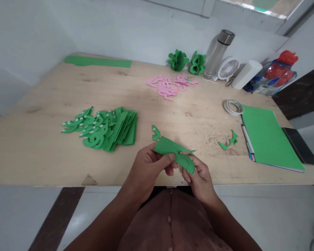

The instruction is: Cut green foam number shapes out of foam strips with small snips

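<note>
Both hands hold one green paper cutout just above the near edge of the wooden table. My left hand pinches its left part between thumb and fingers. My right hand grips the curved lower right part of the same cutout. A small green scrap lies on the table just beyond the held piece. A heap of green cutouts and folded green pieces lies to the left of my hands.
Pink cutouts lie at the back middle, with two green paper ornaments, a bottle, a small fan and a bag behind. A tape roll, green sheets, green scraps and a dark phone are at right.
</note>
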`<state>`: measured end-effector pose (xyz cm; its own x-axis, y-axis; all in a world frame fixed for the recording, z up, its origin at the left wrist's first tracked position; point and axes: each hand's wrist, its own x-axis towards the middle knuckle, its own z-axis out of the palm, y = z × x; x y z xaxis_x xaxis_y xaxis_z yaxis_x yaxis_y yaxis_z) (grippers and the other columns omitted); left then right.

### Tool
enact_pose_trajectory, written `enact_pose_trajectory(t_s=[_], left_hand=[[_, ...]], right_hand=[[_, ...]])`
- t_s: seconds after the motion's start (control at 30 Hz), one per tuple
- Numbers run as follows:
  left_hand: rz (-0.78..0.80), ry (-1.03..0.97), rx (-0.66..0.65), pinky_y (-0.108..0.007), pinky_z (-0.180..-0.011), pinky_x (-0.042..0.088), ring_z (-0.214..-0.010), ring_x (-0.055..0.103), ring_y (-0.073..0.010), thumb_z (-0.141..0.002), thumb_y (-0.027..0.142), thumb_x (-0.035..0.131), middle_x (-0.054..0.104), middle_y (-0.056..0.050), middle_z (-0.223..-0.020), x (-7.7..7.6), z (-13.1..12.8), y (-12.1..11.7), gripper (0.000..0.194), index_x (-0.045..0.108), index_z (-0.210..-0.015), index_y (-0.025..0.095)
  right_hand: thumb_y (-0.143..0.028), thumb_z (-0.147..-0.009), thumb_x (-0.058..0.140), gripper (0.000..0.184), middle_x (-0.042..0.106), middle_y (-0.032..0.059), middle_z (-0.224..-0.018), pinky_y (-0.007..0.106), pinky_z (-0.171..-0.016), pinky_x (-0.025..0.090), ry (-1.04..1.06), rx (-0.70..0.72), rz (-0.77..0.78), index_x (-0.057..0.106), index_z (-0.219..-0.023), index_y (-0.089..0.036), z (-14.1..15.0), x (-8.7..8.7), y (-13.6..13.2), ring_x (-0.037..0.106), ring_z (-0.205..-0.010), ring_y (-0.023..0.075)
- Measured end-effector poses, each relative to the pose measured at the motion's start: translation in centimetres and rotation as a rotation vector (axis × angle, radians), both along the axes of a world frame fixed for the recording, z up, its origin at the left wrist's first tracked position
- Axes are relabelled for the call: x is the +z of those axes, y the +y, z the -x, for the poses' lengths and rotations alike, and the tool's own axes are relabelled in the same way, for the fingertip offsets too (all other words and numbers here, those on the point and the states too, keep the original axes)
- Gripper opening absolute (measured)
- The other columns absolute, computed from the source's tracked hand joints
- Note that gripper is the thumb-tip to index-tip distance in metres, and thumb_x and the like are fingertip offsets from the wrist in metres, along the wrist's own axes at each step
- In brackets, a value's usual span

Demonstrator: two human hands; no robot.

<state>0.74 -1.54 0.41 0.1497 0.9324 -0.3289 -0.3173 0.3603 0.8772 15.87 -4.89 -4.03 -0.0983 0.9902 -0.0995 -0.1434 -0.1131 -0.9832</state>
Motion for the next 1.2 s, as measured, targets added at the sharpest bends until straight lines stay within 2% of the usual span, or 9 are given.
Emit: enact_pose_trajectory(t_s=[0.27, 0.63, 1.07, 1.2], left_hand=[[-0.012, 0.039, 0.002, -0.024, -0.048, 0.044, -0.047, 0.055, -0.0119, -0.069, 0.022, 0.075, 0.068, 0.0, -0.055, 0.3, 0.0, -0.1, 0.01, 0.068, -0.064, 0.02], [-0.034, 0.048, 0.02, -0.021, -0.047, 0.045, -0.047, 0.056, -0.0101, -0.07, 0.02, 0.075, 0.068, 0.001, -0.053, 0.0, 0.1, -0.2, 0.012, 0.068, -0.06, 0.019], [-0.035, 0.083, 0.047, -0.02, -0.047, 0.047, -0.047, 0.055, -0.0094, -0.068, 0.018, 0.073, 0.066, 0.003, -0.052, 0.5, -0.1, -0.2, 0.011, 0.066, -0.06, 0.018], [-0.035, 0.081, 0.048, -0.019, -0.047, 0.047, -0.046, 0.055, -0.0084, -0.069, 0.018, 0.072, 0.066, 0.004, -0.051, 0.4, -0.2, -0.2, 0.011, 0.065, -0.061, 0.018]], right_hand=[[-0.057, -0.093, 0.056, 0.038, 0.037, -0.006, -0.055, 0.026, -0.049, 0.025, -0.147, -0.03, -0.054, 0.067, -0.088, -0.021, -0.8, -0.9, -0.4, 0.027, -0.049, 0.0128], [-0.051, -0.094, 0.059, 0.03, 0.042, -0.0052, -0.06, 0.026, -0.05, 0.027, -0.129, -0.011, -0.082, 0.068, -0.093, -0.023, -1.1, -0.8, -0.4, 0.032, -0.052, 0.0128], [-0.048, -0.095, 0.058, 0.029, 0.039, -0.0059, -0.059, 0.025, -0.048, 0.022, -0.134, -0.008, -0.107, 0.066, -0.089, -0.022, -1.1, -0.9, -0.3, 0.028, -0.051, 0.0117], [-0.047, -0.095, 0.059, 0.028, 0.038, -0.0065, -0.057, 0.025, -0.046, 0.022, -0.07, -0.008, -0.094, 0.064, -0.084, -0.021, -0.7, -1.0, -0.3, 0.027, -0.05, 0.0109]])
